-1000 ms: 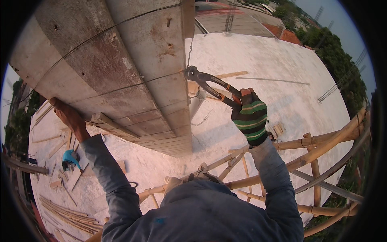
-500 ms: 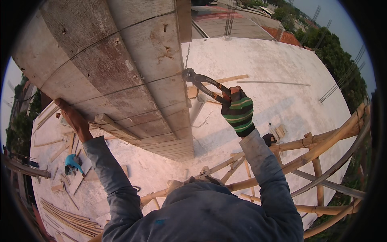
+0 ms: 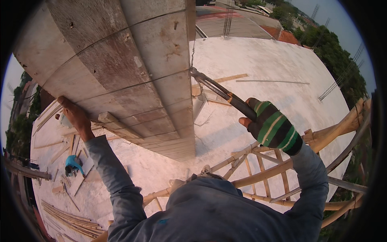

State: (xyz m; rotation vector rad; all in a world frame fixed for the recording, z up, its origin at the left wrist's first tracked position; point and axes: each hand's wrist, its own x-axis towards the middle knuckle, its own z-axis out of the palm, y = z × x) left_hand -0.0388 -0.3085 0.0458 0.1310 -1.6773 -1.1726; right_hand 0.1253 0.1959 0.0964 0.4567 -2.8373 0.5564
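The tall grey-brown wooden plank column (image 3: 165,44) is cut off above; right of it, the green-and-black-gloved right hand (image 3: 274,126) hides the ends of the black metal pincers (image 3: 241,106).

Warm daylight fills the view, with the slab (image 3: 262,58) brightest, pinkish and nearly washed out. The near face of the column (image 3: 169,48) is dimmer, in shade. A faint bluish shadow (image 3: 229,128) stretches rightward from its foot, so light seems to come from the left. The trees (image 3: 338,60) sink dark, and distant detail is soft. Fisheye distortion curves edges near the rim; black fills the corners.
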